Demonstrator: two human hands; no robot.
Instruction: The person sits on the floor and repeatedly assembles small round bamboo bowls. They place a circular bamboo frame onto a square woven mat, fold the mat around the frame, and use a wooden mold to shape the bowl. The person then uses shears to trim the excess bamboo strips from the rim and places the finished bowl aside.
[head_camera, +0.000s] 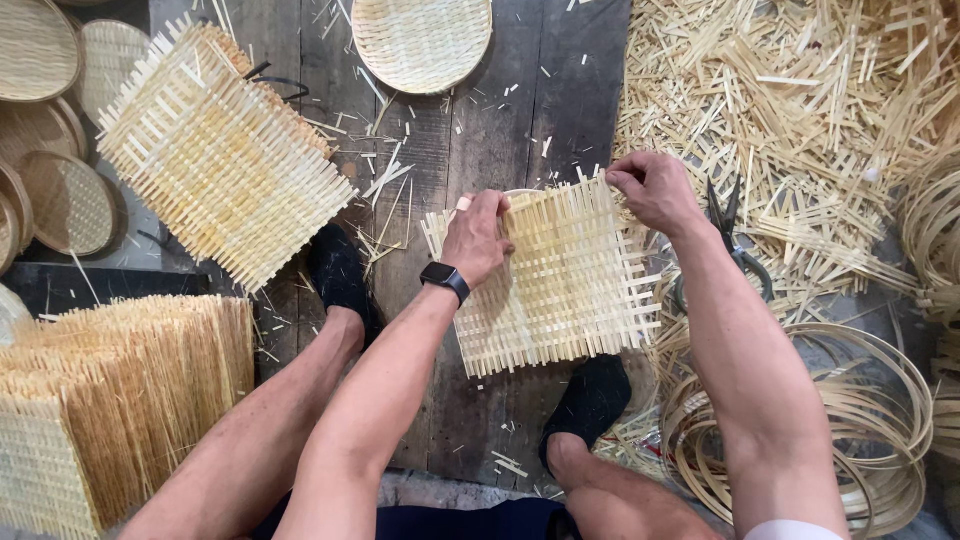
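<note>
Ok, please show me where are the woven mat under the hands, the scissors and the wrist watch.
woven mat (570, 290), head view, middle of weave.
scissors (728, 225), head view, blades near pivot.
wrist watch (445, 279), head view, black band on left wrist.

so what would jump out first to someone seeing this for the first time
Dead centre, the square woven bamboo mat: the left hand presses flat on it while the right hand pinches a strip at its upper right corner. Next, the heap of loose bamboo strips filling the upper right, with scissors lying at its edge. A stack of finished mats sits upper left on the dark plank floor.
</note>
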